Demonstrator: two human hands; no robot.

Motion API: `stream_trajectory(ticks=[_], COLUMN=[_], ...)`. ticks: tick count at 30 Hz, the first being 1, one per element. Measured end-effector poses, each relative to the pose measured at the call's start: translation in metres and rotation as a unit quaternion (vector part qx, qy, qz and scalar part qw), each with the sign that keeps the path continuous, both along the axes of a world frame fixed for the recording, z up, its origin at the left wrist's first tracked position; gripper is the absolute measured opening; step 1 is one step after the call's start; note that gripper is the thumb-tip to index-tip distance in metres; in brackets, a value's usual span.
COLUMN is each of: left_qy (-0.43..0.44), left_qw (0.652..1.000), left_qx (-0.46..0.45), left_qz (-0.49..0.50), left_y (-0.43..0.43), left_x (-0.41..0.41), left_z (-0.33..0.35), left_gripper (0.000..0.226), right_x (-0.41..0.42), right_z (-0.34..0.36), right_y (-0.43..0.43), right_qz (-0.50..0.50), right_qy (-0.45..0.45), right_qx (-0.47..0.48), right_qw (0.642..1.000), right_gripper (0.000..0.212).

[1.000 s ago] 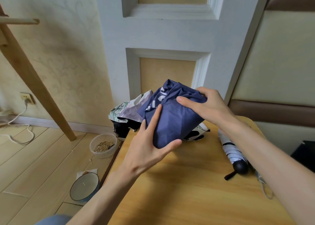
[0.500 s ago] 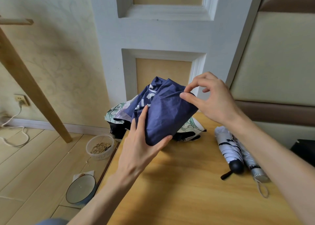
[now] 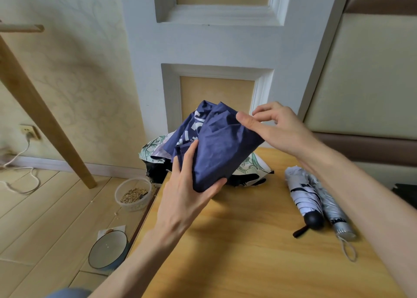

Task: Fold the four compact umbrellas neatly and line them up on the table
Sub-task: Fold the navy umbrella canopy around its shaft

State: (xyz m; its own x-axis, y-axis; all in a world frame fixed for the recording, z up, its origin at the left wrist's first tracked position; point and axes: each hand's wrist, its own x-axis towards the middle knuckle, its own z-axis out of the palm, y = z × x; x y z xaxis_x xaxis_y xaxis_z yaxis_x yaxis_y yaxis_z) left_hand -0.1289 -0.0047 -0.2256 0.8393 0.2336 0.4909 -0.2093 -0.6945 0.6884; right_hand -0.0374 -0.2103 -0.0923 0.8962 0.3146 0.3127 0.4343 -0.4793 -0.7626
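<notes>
A navy blue umbrella [image 3: 216, 148] with white lettering is held tilted above the far left of the wooden table [image 3: 259, 252]. My left hand [image 3: 189, 191] grips its lower end, thumb under and fingers over the cloth. My right hand [image 3: 277, 128] is at its upper right edge, thumb pressing the fabric, the other fingers loosely lifted. Behind it lies a crumpled floral umbrella [image 3: 252, 166] with a black underside. Two folded umbrellas lie side by side at the right: a white one with a black handle [image 3: 302, 198] and a silver one [image 3: 331, 209].
The table's left edge drops to a wood floor holding a plastic tub of grain [image 3: 133, 193] and a dark-rimmed bowl [image 3: 108, 250]. A slanted wooden leg [image 3: 45, 126] and a loose cable [image 3: 20, 178] stand at the left. The wall is close behind the table.
My right hand has let go of its full grasp on the top of the navy umbrella and now touches it mainly with the thumb, fingers raised. The umbrella shifted slightly left and upward.
</notes>
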Motion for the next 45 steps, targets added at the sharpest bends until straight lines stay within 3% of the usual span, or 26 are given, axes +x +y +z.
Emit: stream_trajectory(ticks=[4,9,17,20,23,26,31,34,37,39,43,45], left_qy=[-0.024,-0.009,-0.040,-0.033,-0.015,-0.009,-0.021,-0.017,-0.008,0.000,-0.005,-0.024], left_qw=[0.999,0.996,0.997,0.995,0.995,0.997,0.999,0.999,0.999,0.999,0.999,0.997], left_qx=[0.033,0.085,0.059,0.096,0.098,0.068,0.030,0.007,-0.007,-0.005,-0.006,-0.005], left_qz=[0.003,0.025,0.017,-0.001,-0.030,-0.038,-0.038,-0.036,-0.034,-0.034,-0.052,-0.073], left_y=[-0.007,-0.015,-0.014,-0.015,-0.015,-0.014,-0.013,-0.014,-0.015,-0.016,-0.017,-0.018], left_x=[-0.003,-0.007,-0.007,-0.007,-0.008,-0.008,-0.010,-0.010,-0.010,-0.010,-0.009,-0.010], left_z=[-0.001,0.006,0.004,0.004,0.004,0.004,0.001,0.001,0.001,-0.001,-0.002,0.000], left_gripper=[0.112,0.106,0.110,0.096,0.082,0.080,0.085,0.090,0.096,0.099,0.104,0.112], right_x=[0.000,-0.004,-0.002,0.004,0.008,0.010,0.008,0.011,0.012,0.013,0.012,0.015], right_z=[0.000,-0.005,-0.014,-0.021,-0.024,-0.023,-0.017,-0.017,-0.020,-0.021,-0.020,-0.021], right_y=[0.005,0.016,0.029,0.034,0.036,0.033,0.021,0.010,0.006,0.006,0.008,0.008], right_qz=[0.004,-0.017,-0.077,-0.098,-0.093,-0.070,0.062,0.100,0.076,0.055,0.020,-0.004], right_qy=[0.069,0.089,-0.062,-0.157,-0.183,-0.151,-0.036,0.011,0.045,0.058,0.055,0.052], right_qx=[0.110,0.191,0.150,0.102,0.100,0.126,0.144,0.097,0.068,0.060,0.053,0.038], right_qw=[0.991,0.977,0.984,0.977,0.974,0.978,0.987,0.990,0.994,0.995,0.997,0.998], right_gripper=[0.016,0.017,0.012,0.013,0.013,0.015,0.009,0.035,0.056,0.054,0.026,0.023])
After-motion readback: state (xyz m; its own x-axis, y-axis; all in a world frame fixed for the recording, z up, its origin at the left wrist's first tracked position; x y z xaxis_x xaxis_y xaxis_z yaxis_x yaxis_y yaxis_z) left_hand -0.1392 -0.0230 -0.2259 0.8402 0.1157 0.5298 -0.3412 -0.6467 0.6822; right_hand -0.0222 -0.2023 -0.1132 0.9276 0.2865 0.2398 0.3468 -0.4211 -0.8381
